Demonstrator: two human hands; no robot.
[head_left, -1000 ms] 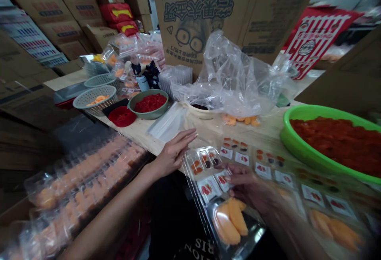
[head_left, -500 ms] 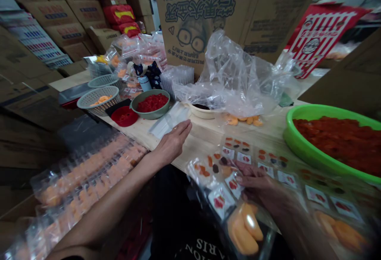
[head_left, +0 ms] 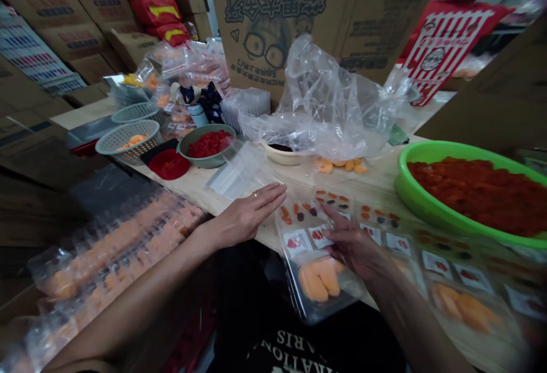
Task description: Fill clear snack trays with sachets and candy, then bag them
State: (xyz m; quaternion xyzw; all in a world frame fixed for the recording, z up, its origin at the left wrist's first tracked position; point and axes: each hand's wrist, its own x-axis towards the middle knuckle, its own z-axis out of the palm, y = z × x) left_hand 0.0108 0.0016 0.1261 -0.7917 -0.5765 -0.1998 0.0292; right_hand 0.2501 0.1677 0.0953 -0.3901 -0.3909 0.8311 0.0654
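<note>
A clear plastic snack tray [head_left: 314,259] with orange dried fruit slices, small sauce packets and bits of candy lies at the table's front edge. My right hand [head_left: 354,245] rests on top of it, fingers curled over the packets. My left hand [head_left: 250,216] lies flat with its fingers stretched out, at the tray's left edge. A clear plastic bag [head_left: 239,173] is lifted just above and beyond its fingertips; whether the fingers hold it is not clear.
Several filled trays [head_left: 453,282] line the table to the right. A green basin of red pieces [head_left: 470,191] stands at right, a bowl of red pieces [head_left: 207,145], baskets [head_left: 128,139] and a crumpled plastic sheet [head_left: 333,111] behind. Bagged trays [head_left: 111,253] pile at left.
My left hand reached to the stack of clear bags and came back toward the tray, with a bag now raised near it. The tray under my right hand shifted on the table edge.
</note>
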